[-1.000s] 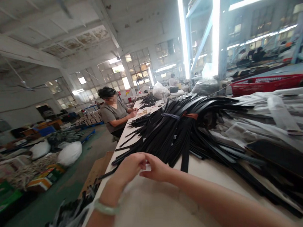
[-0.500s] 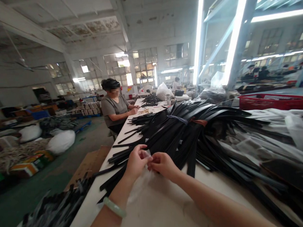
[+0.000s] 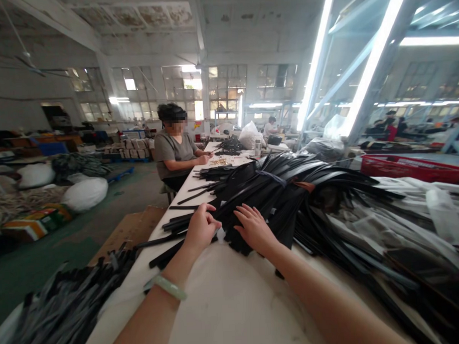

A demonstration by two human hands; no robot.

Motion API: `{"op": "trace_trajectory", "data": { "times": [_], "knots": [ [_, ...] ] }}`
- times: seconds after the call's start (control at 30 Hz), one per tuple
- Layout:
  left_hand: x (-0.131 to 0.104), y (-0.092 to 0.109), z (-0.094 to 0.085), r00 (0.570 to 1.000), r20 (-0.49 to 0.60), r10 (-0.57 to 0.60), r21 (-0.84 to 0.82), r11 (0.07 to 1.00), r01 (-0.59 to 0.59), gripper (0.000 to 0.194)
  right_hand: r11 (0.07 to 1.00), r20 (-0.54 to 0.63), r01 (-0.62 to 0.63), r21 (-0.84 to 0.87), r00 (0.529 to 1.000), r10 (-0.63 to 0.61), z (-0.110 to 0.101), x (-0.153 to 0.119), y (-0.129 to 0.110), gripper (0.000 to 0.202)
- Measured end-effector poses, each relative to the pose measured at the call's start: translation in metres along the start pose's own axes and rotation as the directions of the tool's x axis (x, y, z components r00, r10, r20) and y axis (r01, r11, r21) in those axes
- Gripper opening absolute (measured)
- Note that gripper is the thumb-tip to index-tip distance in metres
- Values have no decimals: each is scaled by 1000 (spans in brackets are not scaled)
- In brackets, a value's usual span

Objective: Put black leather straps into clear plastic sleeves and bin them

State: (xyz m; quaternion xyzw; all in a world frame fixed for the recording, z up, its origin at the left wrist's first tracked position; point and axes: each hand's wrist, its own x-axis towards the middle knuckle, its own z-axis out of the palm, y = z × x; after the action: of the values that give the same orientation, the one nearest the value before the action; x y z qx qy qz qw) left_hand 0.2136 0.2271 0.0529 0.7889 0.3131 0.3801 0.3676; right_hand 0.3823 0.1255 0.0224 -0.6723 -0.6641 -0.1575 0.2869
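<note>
My left hand (image 3: 202, 227), a pale green bangle on its wrist, is closed with thumb and forefinger together. A small piece of clear plastic (image 3: 220, 236) shows right at the thumb tip, and the rest of it is hidden. Fingers spread, my right hand (image 3: 254, 229) lies palm down against the near ends of a big bundle of black straps (image 3: 249, 191). A blue-grey tie (image 3: 270, 178) and a brown tie (image 3: 304, 186) cross the bundle. More black strap ends (image 3: 178, 224) lie beyond my left hand.
A pale table (image 3: 226, 302) runs away from me. A co-worker (image 3: 176, 149) sits at its left side by small gold-coloured pieces (image 3: 217, 162). White wrapping (image 3: 411, 196) and a red crate (image 3: 413, 168) are on the right. Strips (image 3: 64, 308) are heaped at lower left.
My hands have come apart. The right one has opened and moved onto the black straps, while the left stays pinched. Less clear plastic shows between them.
</note>
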Motion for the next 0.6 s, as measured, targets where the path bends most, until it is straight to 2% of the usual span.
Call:
{"op": "trace_trajectory", "data": {
  "times": [0.07,0.17,0.3,0.37,0.43,0.6],
  "knots": [
    [-1,1,0,1000,15,-1,33,999,0,34,999,7,8,-40,1000,-8,3,-1,6,37],
    [-2,4,-2,1000,23,16,78,997,-18,33,998,-67,38,-43,997,-41,2,-5,9,23],
    [-1,5,-5,996,53,71,156,985,-78,34,994,-203,106,21,974,-100,-11,-5,8,21],
    [0,5,-5,992,55,112,189,974,-121,33,993,-231,118,25,967,-109,-19,-3,3,21],
    [-1,5,-5,987,58,148,203,967,-157,34,993,-203,116,-8,972,-115,-26,-1,-5,20],
    [-4,8,-2,971,108,214,216,948,-233,33,984,-35,119,-131,992,-125,-31,1,-20,23]
  ]
}}
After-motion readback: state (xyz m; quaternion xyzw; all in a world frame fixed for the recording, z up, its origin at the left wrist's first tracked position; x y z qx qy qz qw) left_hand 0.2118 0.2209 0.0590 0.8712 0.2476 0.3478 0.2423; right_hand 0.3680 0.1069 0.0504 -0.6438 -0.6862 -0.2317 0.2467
